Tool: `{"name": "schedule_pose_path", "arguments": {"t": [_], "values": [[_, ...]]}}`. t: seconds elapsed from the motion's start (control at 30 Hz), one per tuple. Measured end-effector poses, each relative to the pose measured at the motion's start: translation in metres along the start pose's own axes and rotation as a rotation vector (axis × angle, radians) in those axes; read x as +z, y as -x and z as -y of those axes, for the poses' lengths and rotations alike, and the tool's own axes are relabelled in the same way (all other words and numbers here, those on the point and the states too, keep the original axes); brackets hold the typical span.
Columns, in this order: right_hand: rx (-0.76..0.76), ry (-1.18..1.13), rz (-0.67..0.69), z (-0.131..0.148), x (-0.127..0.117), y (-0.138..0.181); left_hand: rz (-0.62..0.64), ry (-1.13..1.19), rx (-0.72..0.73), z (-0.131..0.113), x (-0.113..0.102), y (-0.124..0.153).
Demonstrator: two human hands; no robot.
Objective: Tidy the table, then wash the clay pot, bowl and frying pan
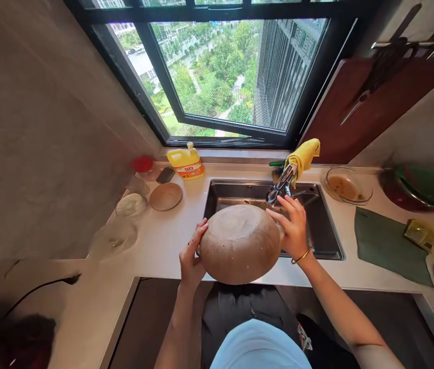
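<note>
A large round brown bowl (240, 243), wet and turned so its underside faces me, is held over the near edge of the steel sink (324, 225). My left hand (192, 251) grips its left rim with curled fingers. My right hand (294, 225), with a gold bangle at the wrist, is wrapped on its right rim. The chrome tap (280, 185) stands just behind the bowl, a yellow cloth (303, 155) draped over it.
A yellow detergent bottle (186, 163), a small brown plate (165, 196), glass dishes (130, 205) and a red-lidded jar (142, 165) sit left of the sink. A glass bowl (348, 185), green cloth (388, 245), sponge (420, 234) and green-lidded pot (425, 187) lie right.
</note>
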State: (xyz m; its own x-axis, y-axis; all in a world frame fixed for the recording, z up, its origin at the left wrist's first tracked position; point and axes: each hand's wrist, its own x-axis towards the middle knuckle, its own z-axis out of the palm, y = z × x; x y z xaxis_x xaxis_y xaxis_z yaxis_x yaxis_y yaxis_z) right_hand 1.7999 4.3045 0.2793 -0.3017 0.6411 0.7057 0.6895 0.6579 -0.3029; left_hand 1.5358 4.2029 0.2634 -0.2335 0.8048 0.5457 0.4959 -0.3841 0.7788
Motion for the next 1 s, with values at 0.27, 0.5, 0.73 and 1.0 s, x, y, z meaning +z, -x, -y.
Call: {"name": "schedule_pose_path", "arguments": {"t": [0.27, 0.5, 0.73, 1.0], "values": [[0.005, -0.107, -0.039, 0.000, -0.001, 0.010, 0.040, -0.055, 0.133, -0.012, -0.008, 0.003], [-0.055, -0.444, 0.127, 0.001, -0.003, 0.013, 0.063, -0.097, 0.046, -0.017, -0.005, -0.001], [0.040, -0.378, -0.069, 0.004, 0.023, 0.054, -0.008, -0.058, 0.087, 0.002, 0.008, 0.013], [0.118, -0.193, 0.158, -0.010, 0.043, 0.078, 0.098, -0.141, -0.081, 0.022, 0.024, 0.028]]}}
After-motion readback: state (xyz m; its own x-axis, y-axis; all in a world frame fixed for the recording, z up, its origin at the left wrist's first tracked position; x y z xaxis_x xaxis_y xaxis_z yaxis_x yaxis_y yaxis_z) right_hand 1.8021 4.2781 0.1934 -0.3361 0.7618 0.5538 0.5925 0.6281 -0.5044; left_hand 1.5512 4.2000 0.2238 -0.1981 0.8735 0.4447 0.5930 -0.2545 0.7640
